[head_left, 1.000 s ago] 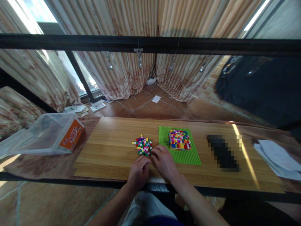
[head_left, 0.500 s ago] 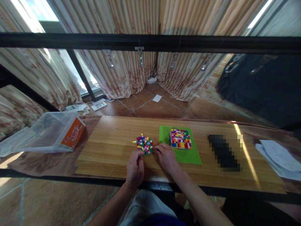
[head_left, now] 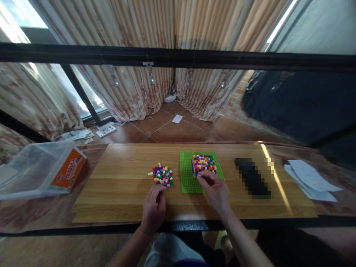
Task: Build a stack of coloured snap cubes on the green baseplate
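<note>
On the green studded baseplate (head_left: 187, 181) sits a block built of many small coloured building bricks (head_left: 204, 163). My right hand (head_left: 217, 191) reaches over the near side of the plate. Its thumb and forefinger pinch a small pale building brick at the block's near left corner, partly hidden by the fingers. Left of the plate, a loose pile of mixed building bricks (head_left: 162, 175) lies on the wooden board. Just below that pile rests my left hand (head_left: 154, 207), fingers curled together with their tips near the closest bricks; whether they hold anything is hidden.
A clear plastic box (head_left: 36, 167) with an orange label lies at the left. To the right are a dark blurred-out object (head_left: 251, 176) and white papers (head_left: 311, 181). A black rail (head_left: 178, 57) crosses beyond the wooden board (head_left: 119, 178).
My right hand has moved right, from beside the loose pile to the brick block on the baseplate. My left hand stays near the pile. The whole view has swung slightly right.
</note>
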Demonstrator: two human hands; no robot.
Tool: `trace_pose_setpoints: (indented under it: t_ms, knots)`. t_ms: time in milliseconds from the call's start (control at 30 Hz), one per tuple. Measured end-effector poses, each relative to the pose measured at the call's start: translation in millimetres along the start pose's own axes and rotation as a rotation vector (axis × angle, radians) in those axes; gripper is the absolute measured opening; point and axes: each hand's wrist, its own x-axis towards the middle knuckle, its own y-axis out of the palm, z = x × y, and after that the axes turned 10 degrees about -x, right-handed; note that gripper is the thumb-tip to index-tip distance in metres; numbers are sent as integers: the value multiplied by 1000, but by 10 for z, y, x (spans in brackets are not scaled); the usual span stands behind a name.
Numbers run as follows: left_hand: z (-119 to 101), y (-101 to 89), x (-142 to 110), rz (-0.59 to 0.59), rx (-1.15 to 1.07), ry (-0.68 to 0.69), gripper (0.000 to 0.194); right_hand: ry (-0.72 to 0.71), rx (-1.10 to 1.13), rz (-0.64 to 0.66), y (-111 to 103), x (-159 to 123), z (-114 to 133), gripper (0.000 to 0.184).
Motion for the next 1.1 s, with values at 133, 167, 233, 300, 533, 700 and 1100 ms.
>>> trace_pose_setpoints:
  t_ms: [133, 167, 233, 300, 533, 700, 1100]
  knots:
    - [12, 7, 5, 3, 8, 13, 17, -72, -163, -45, -147, 160, -82, 24]
    - [14, 8, 6, 2, 10, 17, 16, -114, -215, -36, -159, 195, -99, 23]
    - [13, 9, 8, 6, 14, 20, 16, -177, -299, -27, -154, 247, -127, 22]
    - [8, 9, 11, 9, 19, 21, 16, -206, -362, -29, -122, 276, -146, 22]
    - [-13, 10, 10, 16, 14, 23, 17, -263, -535, -22, -7, 294, -120, 23]
    - [-6, 9, 6, 24, 31, 22, 17, -252, -594, 17, -13, 302, -82, 22]
    - [-46, 13, 17, 45, 12, 2, 17, -51, -461, -64, 5, 312, -50, 26]
